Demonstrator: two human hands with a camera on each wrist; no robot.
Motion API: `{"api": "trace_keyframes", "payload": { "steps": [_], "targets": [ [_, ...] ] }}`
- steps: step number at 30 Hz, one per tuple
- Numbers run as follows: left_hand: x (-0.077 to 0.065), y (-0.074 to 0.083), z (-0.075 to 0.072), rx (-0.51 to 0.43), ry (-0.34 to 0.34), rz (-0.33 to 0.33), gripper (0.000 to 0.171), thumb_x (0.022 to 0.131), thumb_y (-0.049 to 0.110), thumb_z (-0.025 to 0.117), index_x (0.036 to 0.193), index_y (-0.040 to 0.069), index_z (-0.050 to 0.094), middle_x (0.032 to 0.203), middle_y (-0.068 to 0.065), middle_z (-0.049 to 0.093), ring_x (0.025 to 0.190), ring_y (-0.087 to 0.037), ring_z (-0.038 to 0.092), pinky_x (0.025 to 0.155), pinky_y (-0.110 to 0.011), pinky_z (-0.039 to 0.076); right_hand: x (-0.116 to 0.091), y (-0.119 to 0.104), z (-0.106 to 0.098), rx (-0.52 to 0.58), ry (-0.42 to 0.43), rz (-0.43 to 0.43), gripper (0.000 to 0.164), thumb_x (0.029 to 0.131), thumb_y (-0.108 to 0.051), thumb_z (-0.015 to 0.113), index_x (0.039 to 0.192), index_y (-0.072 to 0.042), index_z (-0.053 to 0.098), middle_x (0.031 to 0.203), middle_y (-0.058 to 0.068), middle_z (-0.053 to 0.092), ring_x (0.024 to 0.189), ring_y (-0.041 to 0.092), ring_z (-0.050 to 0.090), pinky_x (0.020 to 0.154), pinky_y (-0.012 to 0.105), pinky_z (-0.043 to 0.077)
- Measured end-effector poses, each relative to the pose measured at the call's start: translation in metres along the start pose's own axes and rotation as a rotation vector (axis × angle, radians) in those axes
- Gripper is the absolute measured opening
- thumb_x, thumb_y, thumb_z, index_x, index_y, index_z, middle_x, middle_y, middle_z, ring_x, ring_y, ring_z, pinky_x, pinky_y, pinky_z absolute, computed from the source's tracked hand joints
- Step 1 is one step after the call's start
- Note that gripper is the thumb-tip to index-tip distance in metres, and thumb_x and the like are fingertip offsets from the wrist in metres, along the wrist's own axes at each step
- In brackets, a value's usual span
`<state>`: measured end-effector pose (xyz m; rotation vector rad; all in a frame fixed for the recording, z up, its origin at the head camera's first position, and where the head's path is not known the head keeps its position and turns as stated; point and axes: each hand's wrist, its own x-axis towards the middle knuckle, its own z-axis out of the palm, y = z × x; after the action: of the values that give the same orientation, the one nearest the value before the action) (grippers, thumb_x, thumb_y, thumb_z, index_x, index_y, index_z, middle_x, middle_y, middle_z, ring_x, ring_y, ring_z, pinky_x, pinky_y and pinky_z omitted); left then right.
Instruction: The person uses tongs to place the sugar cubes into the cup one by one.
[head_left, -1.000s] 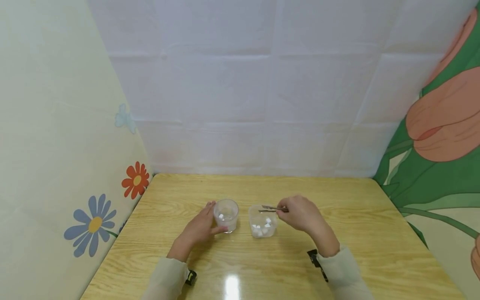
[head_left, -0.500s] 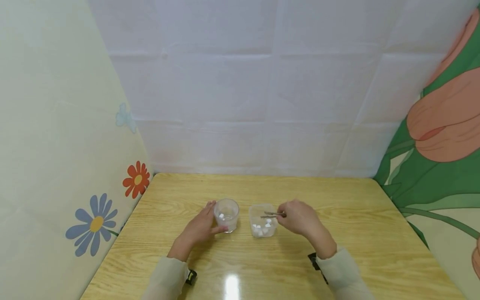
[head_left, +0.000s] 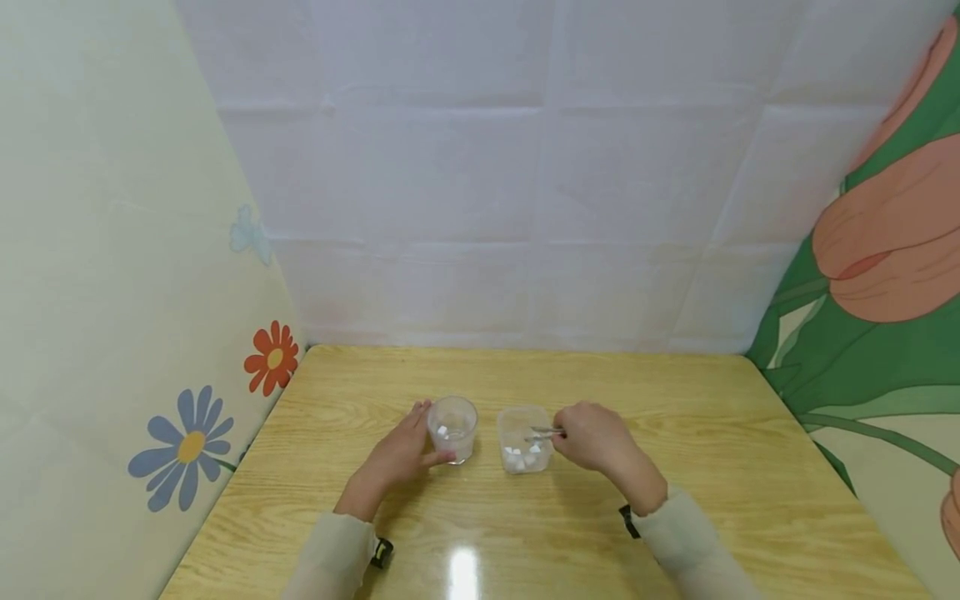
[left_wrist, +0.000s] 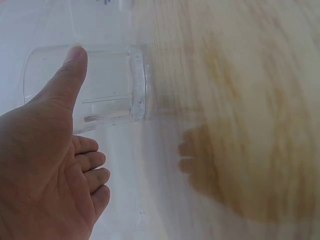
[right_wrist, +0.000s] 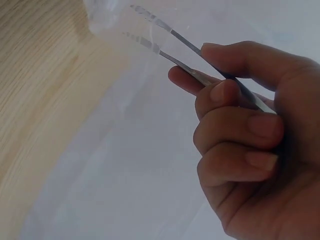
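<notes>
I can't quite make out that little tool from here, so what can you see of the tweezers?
The tweezers look like grey metal, with two slim arms whose tips stand apart and look ridged. The right hand holds them with its fingers curled; their back end is hidden there. In the head view they point left over the clear plastic tub of white cubes. Whether the tips touch a cube or the tub, I can't tell.

My head's view looks forward and down across the table (head_left: 525, 533); close along my fingers (left_wrist: 91, 161), the left-wrist view shares its glass (left_wrist: 112, 75), at ten o'clock, the right-wrist view its tweezers (right_wrist: 186, 41), at one.
</notes>
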<state>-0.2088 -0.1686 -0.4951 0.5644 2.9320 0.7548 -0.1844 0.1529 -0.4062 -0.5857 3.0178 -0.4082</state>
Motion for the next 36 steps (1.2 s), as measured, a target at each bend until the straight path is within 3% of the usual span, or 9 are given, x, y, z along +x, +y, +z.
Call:
{"api": "trace_keyframes", "payload": {
  "steps": [12, 23, 36],
  "targets": [
    [0.002, 0.0, 0.002, -0.001, 0.0, -0.005, 0.102, 0.089, 0.056, 0.07, 0.159, -0.002, 0.024, 0.165, -0.021, 0.023, 0.154, -0.036, 0.02, 0.12, -0.055, 0.029, 0.005, -0.003, 0.004, -0.09, -0.01, -0.024, 0.034, 0.091, -0.011, 0.07, 0.062, -0.016, 0.055, 0.056, -0.005, 0.048, 0.05, 0.01, 0.036, 0.045, 0.025, 0.03],
    [0.002, -0.001, 0.005, -0.003, 0.003, -0.004, 0.1, 0.089, 0.058, 0.069, 0.159, 0.001, 0.027, 0.165, -0.021, 0.023, 0.154, -0.036, 0.02, 0.121, -0.055, 0.028, 0.01, -0.009, 0.007, -0.193, -0.014, -0.002, 0.032, 0.085, -0.01, 0.07, 0.061, -0.013, 0.05, 0.059, -0.001, 0.047, 0.054, 0.016, 0.041, 0.045, 0.036, 0.041],
    [0.001, 0.002, 0.003, 0.005, -0.01, -0.016, 0.101, 0.089, 0.057, 0.07, 0.16, 0.0, 0.024, 0.166, -0.02, 0.023, 0.154, -0.035, 0.02, 0.121, -0.054, 0.028, 0.015, -0.004, 0.009, -0.126, -0.038, 0.006, 0.038, 0.091, -0.011, 0.07, 0.057, -0.015, 0.053, 0.054, -0.003, 0.044, 0.049, 0.012, 0.033, 0.044, 0.027, 0.028]
  ]
}}
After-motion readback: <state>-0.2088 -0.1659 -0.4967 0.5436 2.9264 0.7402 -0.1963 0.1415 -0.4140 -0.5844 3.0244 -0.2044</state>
